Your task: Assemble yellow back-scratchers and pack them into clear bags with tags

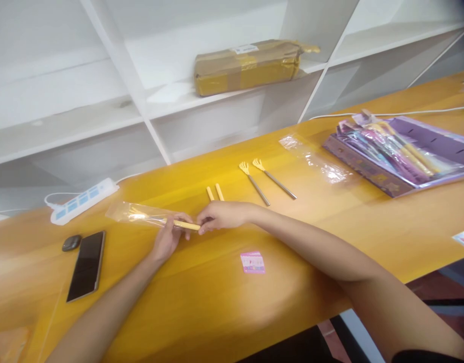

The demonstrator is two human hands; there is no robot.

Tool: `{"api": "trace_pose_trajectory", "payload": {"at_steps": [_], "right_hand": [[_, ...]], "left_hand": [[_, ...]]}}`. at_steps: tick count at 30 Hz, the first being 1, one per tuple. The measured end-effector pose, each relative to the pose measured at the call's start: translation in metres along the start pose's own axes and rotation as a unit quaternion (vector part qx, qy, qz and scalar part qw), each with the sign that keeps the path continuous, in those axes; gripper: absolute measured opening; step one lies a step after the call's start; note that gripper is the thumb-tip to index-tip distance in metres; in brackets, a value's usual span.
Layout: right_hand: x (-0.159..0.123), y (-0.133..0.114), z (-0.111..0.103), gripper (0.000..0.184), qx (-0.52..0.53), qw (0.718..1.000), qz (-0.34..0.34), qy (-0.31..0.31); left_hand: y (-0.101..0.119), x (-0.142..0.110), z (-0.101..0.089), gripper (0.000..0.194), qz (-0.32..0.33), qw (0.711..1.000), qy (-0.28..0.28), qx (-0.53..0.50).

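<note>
Gripping yellow handle (187, 225), left hand (166, 243) closed; right hand (224, 215) at tip, closure unclear; slick bag (120, 212) might slide, dropping handle.

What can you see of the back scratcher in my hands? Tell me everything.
The back scratcher has a pale yellow, plastic-looking handle, a thin shaft and a yellow claw-shaped head. A clear, crinkled bag covers the head and at least part of the shaft; I can't tell how much of the handle is inside. It lies crosswise over the wooden table, head to the left. Your left hand grips it near the handle, and your right fingertips are at the handle's end.
</note>
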State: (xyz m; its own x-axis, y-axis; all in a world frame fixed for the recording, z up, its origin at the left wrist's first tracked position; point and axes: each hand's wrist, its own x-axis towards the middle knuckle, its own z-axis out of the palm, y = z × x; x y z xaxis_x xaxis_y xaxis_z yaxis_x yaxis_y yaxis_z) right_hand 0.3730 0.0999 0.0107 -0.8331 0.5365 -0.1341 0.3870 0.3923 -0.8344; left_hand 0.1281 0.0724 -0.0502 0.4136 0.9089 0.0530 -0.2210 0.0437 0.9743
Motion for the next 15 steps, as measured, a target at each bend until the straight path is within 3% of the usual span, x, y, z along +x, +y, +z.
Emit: {"api": "trace_pose_trajectory", "payload": {"at_steps": [8,15], "right_hand": [[0.011,0.004,0.014,0.023,-0.028,0.993,-0.066,0.089],[0.014,-0.004,0.025,0.034,-0.083,0.98,-0.046,0.174]], "left_hand": [[0.0,-0.002,-0.001,0.052,-0.022,1.0,0.003,-0.008],[-0.003,0.0,-0.005,0.048,-0.035,0.998,0.03,-0.038]]}}
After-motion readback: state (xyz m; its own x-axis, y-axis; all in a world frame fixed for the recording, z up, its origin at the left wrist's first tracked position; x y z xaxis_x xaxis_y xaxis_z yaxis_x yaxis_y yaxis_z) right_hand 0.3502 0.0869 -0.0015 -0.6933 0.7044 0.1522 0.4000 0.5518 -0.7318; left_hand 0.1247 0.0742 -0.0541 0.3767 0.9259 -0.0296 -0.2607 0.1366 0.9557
